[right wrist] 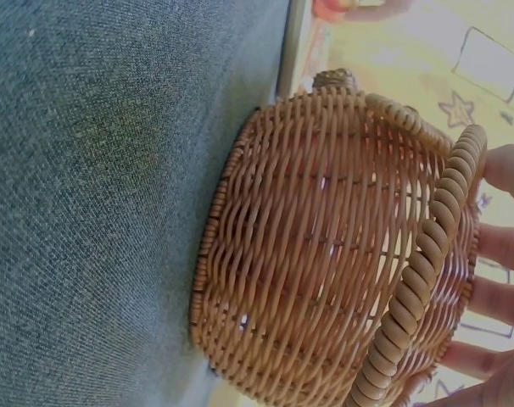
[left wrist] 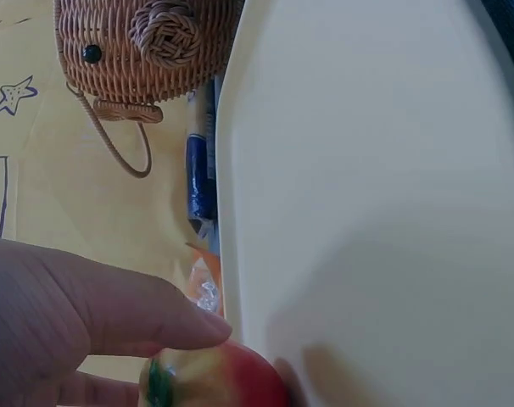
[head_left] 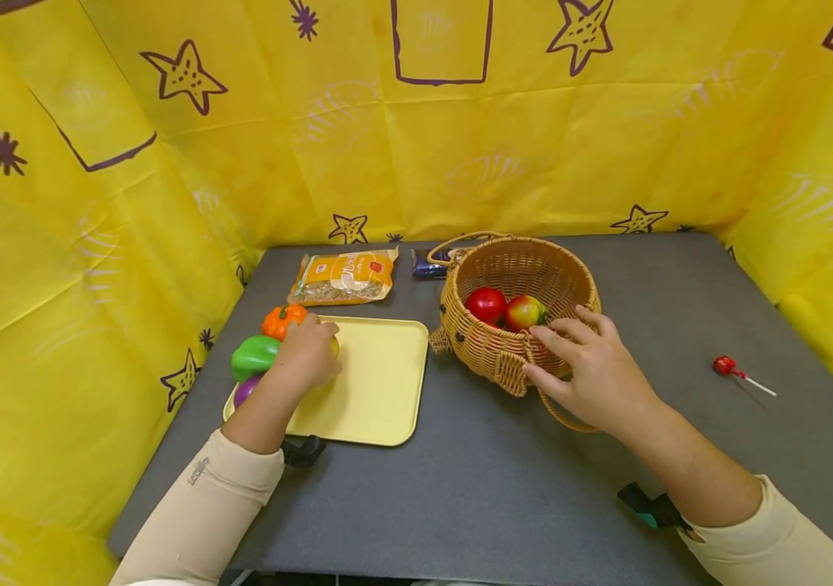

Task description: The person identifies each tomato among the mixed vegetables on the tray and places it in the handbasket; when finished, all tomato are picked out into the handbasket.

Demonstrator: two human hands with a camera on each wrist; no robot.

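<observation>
Over the left part of the pale yellow tray (head_left: 376,382), my left hand (head_left: 307,354) grips a red and yellow toy fruit (left wrist: 231,377) with a green leaf. Thumb and fingers sit on either side of it in the left wrist view. Beside this hand are an orange toy pumpkin (head_left: 281,320), a green toy pepper (head_left: 254,358) and a partly hidden purple piece (head_left: 246,391). My right hand (head_left: 595,370) rests its spread fingers at the near rim of an animal-shaped wicker basket (head_left: 482,350). Inside lie a red fruit (head_left: 486,304) and a yellow-red fruit (head_left: 525,312).
Behind the tray lies an orange food packet (head_left: 346,275). A dark blue packet (head_left: 427,264) is partly hidden behind the basket. A red lollipop (head_left: 726,365) lies on the grey table (head_left: 475,496) at right. Yellow patterned cloth (head_left: 446,163) encloses the table's back and sides.
</observation>
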